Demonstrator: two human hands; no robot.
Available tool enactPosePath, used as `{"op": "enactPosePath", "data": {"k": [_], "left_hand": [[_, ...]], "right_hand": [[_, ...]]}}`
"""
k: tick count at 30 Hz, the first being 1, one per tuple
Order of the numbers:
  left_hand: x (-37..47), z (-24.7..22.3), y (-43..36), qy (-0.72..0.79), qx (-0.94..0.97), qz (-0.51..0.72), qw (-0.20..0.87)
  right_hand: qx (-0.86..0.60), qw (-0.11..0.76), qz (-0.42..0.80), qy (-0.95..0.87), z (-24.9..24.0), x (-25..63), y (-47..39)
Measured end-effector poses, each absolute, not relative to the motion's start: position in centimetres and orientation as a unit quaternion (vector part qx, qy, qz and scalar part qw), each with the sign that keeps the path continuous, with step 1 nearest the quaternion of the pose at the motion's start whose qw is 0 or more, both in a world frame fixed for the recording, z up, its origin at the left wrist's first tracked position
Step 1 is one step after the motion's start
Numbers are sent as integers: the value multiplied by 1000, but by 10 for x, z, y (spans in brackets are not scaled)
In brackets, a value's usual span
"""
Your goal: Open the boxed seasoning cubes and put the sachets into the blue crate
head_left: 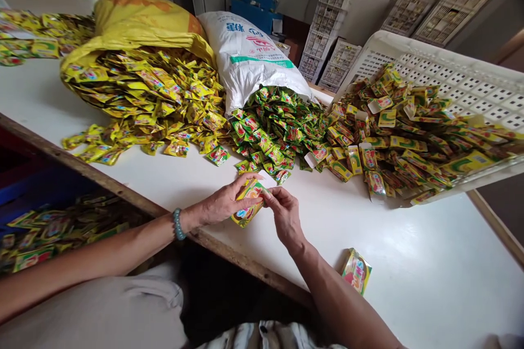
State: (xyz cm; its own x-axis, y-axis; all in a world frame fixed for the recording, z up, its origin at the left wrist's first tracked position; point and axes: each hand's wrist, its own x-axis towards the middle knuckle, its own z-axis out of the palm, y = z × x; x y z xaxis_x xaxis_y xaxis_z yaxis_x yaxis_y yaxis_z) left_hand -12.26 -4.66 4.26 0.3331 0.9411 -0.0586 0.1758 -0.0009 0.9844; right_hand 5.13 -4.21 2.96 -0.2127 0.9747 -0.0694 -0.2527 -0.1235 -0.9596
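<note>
My left hand point(231, 200), with a beaded bracelet point(178, 224) on its wrist, is closed around a small yellow-green candy box point(248, 208). A white flap point(267, 180) stands up at the box's far end. My right hand point(285, 212) pinches at the right edge of that end, fingertips touching the box; whether a sachet is also between them is hidden. Just beyond both hands lies a heap of green candy sachets point(278, 131), spilling from a white sack point(254, 54). Yellow sachets point(151, 87) spill from a yellow sack point(143, 16) on the left.
A tipped white plastic crate point(458, 76) at right spills flat candy boxes onto the white table point(429, 251). One separate box point(357, 271) lies near my right forearm. Below the table's wooden edge point(135, 202), a blue bin point(16, 202) holds more boxes. Stacked crates point(327, 16) stand behind.
</note>
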Motion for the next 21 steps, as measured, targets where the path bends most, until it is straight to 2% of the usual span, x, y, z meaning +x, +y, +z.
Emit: {"op": "enactPosePath", "data": {"k": [5,8,13,18,21], "left_hand": [[-123,50,-48,499,634,320,497],[-122,52,-49,504,596,343,523],[-121,54,-50,518,498,398,570],[-120,57,-49,505,497,383,593],[-120,57,-48,494,541,366,574]], "right_hand": [[-398,493,642,-432,28,51,-39],[-402,472,635,-461,28,55,-35],[-408,428,550,-590,32,63,-33],[-371,457,636,-498,42,60,-36],[-341,433,649,-523,44,59,-39]]}}
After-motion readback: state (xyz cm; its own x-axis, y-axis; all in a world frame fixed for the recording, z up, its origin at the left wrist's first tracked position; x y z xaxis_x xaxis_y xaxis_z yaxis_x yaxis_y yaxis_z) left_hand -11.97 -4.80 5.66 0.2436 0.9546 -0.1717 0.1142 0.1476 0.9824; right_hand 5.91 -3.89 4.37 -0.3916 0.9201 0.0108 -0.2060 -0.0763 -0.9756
